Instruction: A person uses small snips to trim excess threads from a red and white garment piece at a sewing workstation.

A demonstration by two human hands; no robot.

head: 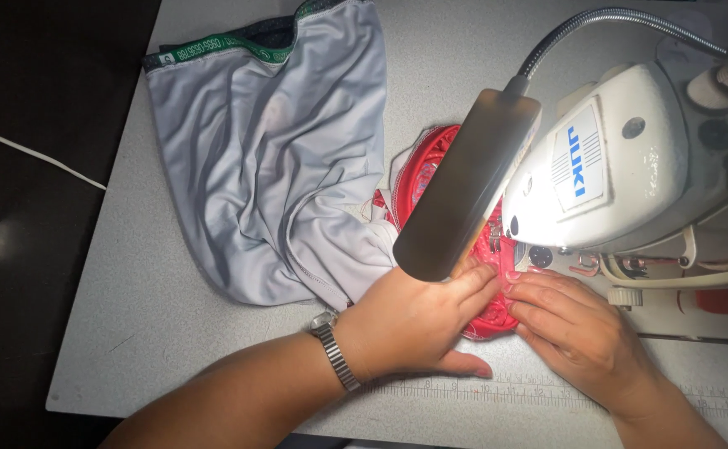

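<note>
Left hand [414, 320]: palm down, fingers stretched flat, pressing on the red fabric piece [430, 166]; thumb out along the table's near edge; grasping nothing, just holding the cloth down
Right hand [576, 324]: palm down beside the left, fingertips meeting it over the red fabric, just near of the needle area; flat and pressing, not clenched
Red fabric piece: patterned, with a white edge, lying under the lamp and the machine head, centre of the table; near end under both hands, far end showing beyond the lamp
Grey garment [272, 158]: smooth light grey cloth with a dark green waistband at the far edge; spread left of the red piece and seemingly joined to it; rumpled near the left hand
Wristwatch [335, 349]: metal band, left wrist
Sewing machine [621, 166]: white head, right side, over the red fabric
Lamp [463, 187]: flat metal shade on a gooseneck, hiding the needle area and part of the left fingers
Table [131, 333]: pale grey, with a ruler strip [497, 389] along the near edge under the hands
</note>
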